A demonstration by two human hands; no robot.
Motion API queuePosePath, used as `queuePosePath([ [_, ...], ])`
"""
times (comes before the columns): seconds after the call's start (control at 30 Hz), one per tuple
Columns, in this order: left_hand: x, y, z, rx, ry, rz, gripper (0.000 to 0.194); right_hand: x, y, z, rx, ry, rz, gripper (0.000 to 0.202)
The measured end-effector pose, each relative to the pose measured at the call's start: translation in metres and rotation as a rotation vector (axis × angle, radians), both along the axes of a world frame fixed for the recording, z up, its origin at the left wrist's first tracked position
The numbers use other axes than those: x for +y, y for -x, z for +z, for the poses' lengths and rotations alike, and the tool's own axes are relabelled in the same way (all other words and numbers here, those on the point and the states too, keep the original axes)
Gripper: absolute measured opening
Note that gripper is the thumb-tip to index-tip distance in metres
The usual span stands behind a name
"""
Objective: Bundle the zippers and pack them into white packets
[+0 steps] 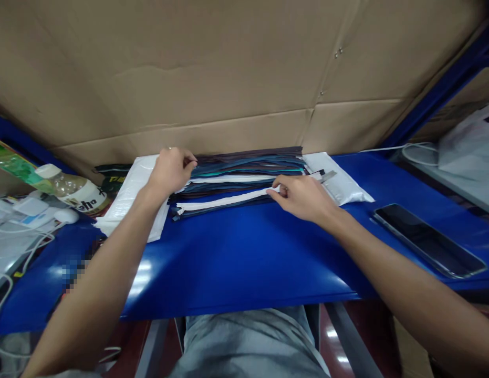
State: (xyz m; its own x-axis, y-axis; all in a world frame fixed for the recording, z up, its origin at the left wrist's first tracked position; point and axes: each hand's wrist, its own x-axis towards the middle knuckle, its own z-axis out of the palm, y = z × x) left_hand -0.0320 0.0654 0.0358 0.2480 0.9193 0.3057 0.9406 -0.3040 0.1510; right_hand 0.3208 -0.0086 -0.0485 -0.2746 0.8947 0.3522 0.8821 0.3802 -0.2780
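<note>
A white zipper (224, 200) lies lengthwise along the near edge of a pile of zippers, over a dark blue one (236, 205). My right hand (303, 195) pinches its right end between thumb and fingers. At the upper left of the pile is my left hand (171, 167), thumb and fingertips closed together; anything between them is too small to make out. The pile (248, 159) holds several dark brown and navy zippers, with a teal one (252, 171) and another white zipper (232, 179) among them.
White packages (128, 191) (349, 184) flank the pile. On the blue table (244, 257), a phone (429, 239) lies right. Bottles (81, 191), chargers and cables (35, 212) crowd the left. A cardboard wall (228, 63) stands behind.
</note>
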Motion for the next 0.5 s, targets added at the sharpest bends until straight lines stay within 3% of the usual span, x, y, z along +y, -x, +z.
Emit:
queuePosePath([
  [0.13, -0.045, -0.042, -0.021, -0.409, 0.081, -0.238, 0.024, -0.012, 0.025, -0.001, 0.232, -0.003, 0.243, 0.027],
  [0.27, -0.077, -0.08, -0.042, -0.681, 0.245, -0.381, 0.024, -0.02, 0.041, -0.001, 0.366, 0.022, 0.281, 0.028],
  [0.37, -0.087, -0.091, -0.053, -0.727, 0.251, -0.397, 0.024, -0.023, 0.043, 0.0, 0.418, 0.044, 0.29, 0.026],
  [0.5, -0.089, -0.088, -0.059, -0.797, 0.236, -0.43, 0.028, -0.024, 0.041, 0.002, 0.477, 0.066, 0.315, 0.024],
])
